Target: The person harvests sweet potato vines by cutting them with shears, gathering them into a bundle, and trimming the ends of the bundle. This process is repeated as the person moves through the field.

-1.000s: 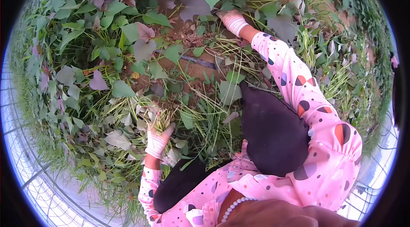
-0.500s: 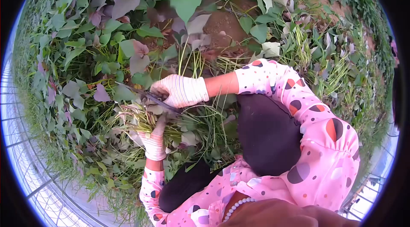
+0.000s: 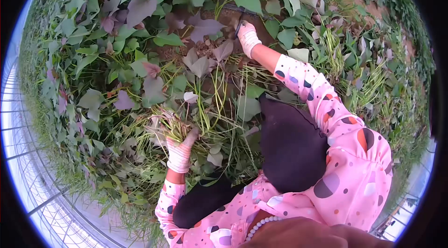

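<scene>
A bunch of cut vine stems [image 3: 173, 125] is gripped in my left hand [image 3: 179, 152], low among the foliage, with its pale stem ends pointing up and left. My right hand [image 3: 248, 38] reaches forward to the bare soil, its fingers closed around a slim dark tool [image 3: 240, 23] that looks like scissors. Leaves and blur hide part of this tool. Striped white gloves cover both hands. Long green stems [image 3: 219, 94] with heart-shaped leaves stand between the two hands.
Dense green and purple leaves [image 3: 93, 101] spread over the left side. Brown soil [image 3: 191, 47] shows ahead, and flattened stems [image 3: 333, 56] lie at right. My dark-covered knee [image 3: 294, 147] is close below my right arm. A white gridded surface [image 3: 56, 206] borders the plants.
My right hand has moved forward and right with the dark tool, away from the bunch. My left hand has shifted slightly right, still holding the stems.
</scene>
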`<state>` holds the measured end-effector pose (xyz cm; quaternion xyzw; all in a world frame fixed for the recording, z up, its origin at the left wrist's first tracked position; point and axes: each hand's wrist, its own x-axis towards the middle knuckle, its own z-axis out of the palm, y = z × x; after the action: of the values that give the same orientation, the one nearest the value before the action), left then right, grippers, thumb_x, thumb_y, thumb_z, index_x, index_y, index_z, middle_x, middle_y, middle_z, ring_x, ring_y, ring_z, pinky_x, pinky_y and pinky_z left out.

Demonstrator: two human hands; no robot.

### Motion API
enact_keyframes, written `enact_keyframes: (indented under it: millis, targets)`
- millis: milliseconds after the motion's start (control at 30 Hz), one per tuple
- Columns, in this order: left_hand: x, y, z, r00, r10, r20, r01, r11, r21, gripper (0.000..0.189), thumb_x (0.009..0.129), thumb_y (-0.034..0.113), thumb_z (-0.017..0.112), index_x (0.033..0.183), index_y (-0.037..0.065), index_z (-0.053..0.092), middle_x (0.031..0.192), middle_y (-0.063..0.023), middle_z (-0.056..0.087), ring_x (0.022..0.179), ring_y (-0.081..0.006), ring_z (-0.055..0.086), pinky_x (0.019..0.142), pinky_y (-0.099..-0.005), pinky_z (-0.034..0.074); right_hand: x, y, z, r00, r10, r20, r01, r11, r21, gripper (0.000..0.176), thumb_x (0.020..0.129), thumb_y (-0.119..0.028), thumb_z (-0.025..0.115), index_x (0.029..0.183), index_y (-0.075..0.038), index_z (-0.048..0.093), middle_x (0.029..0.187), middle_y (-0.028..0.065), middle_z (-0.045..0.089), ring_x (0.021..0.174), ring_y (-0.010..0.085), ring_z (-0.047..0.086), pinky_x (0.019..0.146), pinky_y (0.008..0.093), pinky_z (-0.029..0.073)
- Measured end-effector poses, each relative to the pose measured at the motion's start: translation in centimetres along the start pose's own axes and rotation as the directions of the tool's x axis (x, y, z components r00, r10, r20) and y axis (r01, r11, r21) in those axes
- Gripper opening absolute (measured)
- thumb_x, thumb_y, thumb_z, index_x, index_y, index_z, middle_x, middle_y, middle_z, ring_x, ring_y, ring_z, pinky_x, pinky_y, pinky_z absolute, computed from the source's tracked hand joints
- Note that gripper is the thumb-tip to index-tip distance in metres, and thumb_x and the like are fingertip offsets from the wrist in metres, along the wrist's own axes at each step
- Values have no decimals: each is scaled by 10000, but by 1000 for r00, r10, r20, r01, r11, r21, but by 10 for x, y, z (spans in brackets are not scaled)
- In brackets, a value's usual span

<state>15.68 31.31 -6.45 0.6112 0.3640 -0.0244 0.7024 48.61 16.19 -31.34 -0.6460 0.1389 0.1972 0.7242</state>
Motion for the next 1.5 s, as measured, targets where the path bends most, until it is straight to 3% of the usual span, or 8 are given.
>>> enact_keyframes:
  millis: [167,333,400,600,767,833,1033,1500]
  targets:
    - [0,-1,2,1000,-28,8,28,1000,2,223,765,59,713,953,54,594,855,-15,616,780,-118,568,740,-268,461,37,-62,116,940,-20,342,313,455,-834,255,880,-209,516,964,-18,662,962,146,643,858,282,620,734,384,503]
    - [4,-6,-6,1000,2,12,-2,999,-33,252,769,97,724,979,56,591,876,-13,617,791,-115,563,746,-272,461,15,-69,139,819,211,534,540,31,-841,324,849,-208,494,1025,-8,678,1086,196,649,1010,362,625,813,428,512]
    - [4,-4,-9,998,-48,28,48,999,-8,273,764,106,731,993,55,590,888,-13,617,805,-117,565,755,-274,463,11,-52,113,807,-114,579,590,173,-789,324,859,-250,504,1005,-3,654,999,209,664,952,375,634,784,445,509]
    - [0,-7,-11,999,-23,46,25,999,-43,192,762,24,709,926,46,611,832,-23,639,746,-115,592,692,-266,486,-23,-66,28,795,-70,602,607,108,-788,376,849,-392,529,985,-59,640,860,219,652,826,393,626,759,447,493]
    - [-6,-11,-16,999,-35,34,36,999,-21,170,761,26,713,900,47,618,822,-16,631,736,-106,577,682,-261,473,-37,-127,-43,938,-45,343,326,445,-834,498,877,-497,534,902,-14,650,706,194,612,674,310,598,665,383,462]
    - [-4,-13,-17,998,-30,56,30,1000,9,168,764,37,719,895,51,616,813,-10,623,735,-102,571,684,-260,468,-10,-149,-66,943,59,329,285,370,-884,653,863,-628,487,871,3,657,626,146,554,611,277,526,646,371,440]
    - [-6,-17,-19,992,-93,80,93,996,3,194,773,31,716,930,56,605,814,-4,616,740,-101,572,685,-260,473,132,-173,-101,870,343,354,492,-564,-663,590,865,-553,463,1090,-43,656,1120,170,645,986,356,617,860,427,471]
    - [5,-21,-20,977,-165,136,164,986,16,308,754,6,727,1021,52,580,884,-7,623,782,-105,588,709,-253,485,157,-185,-38,927,306,214,360,-579,-732,492,852,-460,559,1130,-66,653,1206,136,619,1116,342,582,927,421,465]
